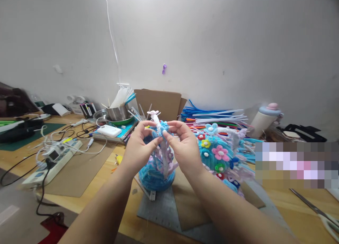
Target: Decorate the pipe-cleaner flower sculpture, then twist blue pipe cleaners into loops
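One dark green mat (39, 131), far left on the wooden worktop (102, 173). One pale power strip (63, 159), set at a slant, with plugs and tangled white and black leads. One white rectangular device (109, 130), cabled, lying on stacked books. One metal pot (117, 114), just behind, with a bundle of pale strips (119, 98) standing in it. Brown cardboard (157, 102), upright near the wall.

One left hand (141, 143), raised at centre, thumb and fingers pinched on a light-blue fuzzy flower (164, 128). Same flower, located between both sets of fingertips, at the upper part of a pale, upright fuzzy stem (165, 162). Below, one rounded blue base (156, 180), partly over a grey board (159, 210). One right hand (185, 145), likewise closed on the flower from the opposite side, thumb at the front.

One blue domed piece (212, 149), right of the right hand, dotted with red, yellow, pink, green and blue flowers. Behind, assorted fuzzy stems (214, 113), chiefly blue and white, in a heap. One white bottle (261, 122), leaning, lid pale blue and pink. One pair of scissors (308, 202), far right, handles white, cut off by the frame edge.
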Motion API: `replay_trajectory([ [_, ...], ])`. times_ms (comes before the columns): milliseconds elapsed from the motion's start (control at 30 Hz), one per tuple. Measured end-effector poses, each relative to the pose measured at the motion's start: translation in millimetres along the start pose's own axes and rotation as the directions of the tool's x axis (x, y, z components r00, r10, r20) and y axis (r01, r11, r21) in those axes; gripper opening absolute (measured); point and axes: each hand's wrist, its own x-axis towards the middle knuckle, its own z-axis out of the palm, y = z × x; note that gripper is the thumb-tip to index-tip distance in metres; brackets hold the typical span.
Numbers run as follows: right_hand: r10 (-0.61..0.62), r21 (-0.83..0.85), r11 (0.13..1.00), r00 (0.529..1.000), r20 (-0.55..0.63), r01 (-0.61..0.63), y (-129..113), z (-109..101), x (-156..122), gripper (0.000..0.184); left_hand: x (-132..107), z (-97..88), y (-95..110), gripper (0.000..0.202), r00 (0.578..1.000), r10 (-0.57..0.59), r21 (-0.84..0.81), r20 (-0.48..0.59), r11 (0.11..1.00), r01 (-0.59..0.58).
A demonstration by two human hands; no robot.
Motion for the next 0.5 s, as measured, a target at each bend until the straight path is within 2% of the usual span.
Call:
replay_trajectory([
  [100,-0.095,-0.152,0.984,0.995,0.007,0.095,-0.6,-0.2,0.3,0.020,-0.4,-0.3,0.8,0.034,1.000,0.007,0.007,0.006,1.000,-0.007],
  [300,-0.113,-0.201,0.973,0.993,0.032,0.117,-2.7,0.5,1.4,0.018,0.8,-4.0,0.6,0.038,0.997,0.057,0.142,-0.044,0.989,-0.050],
  [400,-0.074,-0.143,0.987,0.997,0.032,0.078,-1.7,0.7,1.2,0.017,2.1,-6.0,0.6,0.037,0.996,0.084,0.168,-0.032,0.983,-0.078],
  [500,0.033,0.008,0.999,0.996,0.080,-0.034,-1.1,-0.3,2.5,0.018,2.0,-7.2,2.1,0.035,0.997,0.080,0.157,-0.004,0.984,-0.078],
])
